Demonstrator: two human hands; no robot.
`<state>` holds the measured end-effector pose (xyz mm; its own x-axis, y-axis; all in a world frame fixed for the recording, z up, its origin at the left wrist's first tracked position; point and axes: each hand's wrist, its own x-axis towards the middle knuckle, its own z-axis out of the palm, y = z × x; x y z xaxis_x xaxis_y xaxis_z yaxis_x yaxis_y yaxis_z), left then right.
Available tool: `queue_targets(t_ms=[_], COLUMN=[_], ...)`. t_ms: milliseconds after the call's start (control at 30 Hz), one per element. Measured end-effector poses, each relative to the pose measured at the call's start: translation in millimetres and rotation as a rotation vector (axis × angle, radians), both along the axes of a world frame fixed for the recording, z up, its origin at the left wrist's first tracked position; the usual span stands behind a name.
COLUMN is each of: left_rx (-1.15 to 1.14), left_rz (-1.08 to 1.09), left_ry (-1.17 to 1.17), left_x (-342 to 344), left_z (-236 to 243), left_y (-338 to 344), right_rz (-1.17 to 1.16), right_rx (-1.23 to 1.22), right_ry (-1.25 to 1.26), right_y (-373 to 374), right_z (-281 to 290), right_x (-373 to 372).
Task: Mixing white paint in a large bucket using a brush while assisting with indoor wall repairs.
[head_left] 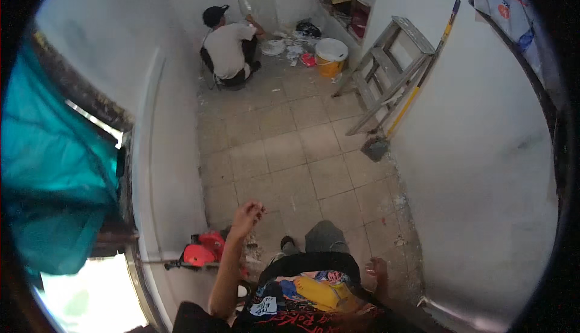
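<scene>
My left hand [248, 216] is raised in front of me over the tiled floor [288, 147], its fingers loosely bent and a little apart. No object shows in it. Low at my right side hangs my right hand [377, 269], close to my shirt [323, 294]; its fingers are half curled with gaps between them, and it too shows nothing held. The nearest thing to my left forearm is a red and black power tool or machine [204, 249] by the left wall, partly hidden behind the arm.
A person [228, 48] squats at the far wall, one hand raised to it. Nearby stand a yellow bucket with white lid [331, 51] and scattered debris [295, 49]. A stepladder [386, 70] and yellow pole [417, 94] lean at right. A teal curtain [54, 164] hangs left.
</scene>
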<state>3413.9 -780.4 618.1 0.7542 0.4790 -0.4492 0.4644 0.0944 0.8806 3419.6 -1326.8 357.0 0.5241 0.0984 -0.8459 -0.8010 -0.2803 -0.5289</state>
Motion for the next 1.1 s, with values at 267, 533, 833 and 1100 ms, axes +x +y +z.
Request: queue_targets(t_ms=[267, 533, 833, 1100], left_rx=[0.786, 0.667, 0.648, 0.338], left_rz=[-0.292, -0.160, -0.141, -0.202], left_ry=[-0.157, 0.084, 0.799, 0.179], left_x=[256, 348, 359, 864], left_z=[-23, -187, -294, -315], left_y=[102, 154, 298, 352], right_rz=[0.164, 1.235, 0.163, 0.444], right_rx=[-0.032, -0.421, 0.112, -0.169], right_ry=[0.126, -0.206, -0.540, -0.541], right_y=[100, 162, 433, 442], right_z=[-18, -125, 49, -22], right_x=[130, 479, 874, 1029])
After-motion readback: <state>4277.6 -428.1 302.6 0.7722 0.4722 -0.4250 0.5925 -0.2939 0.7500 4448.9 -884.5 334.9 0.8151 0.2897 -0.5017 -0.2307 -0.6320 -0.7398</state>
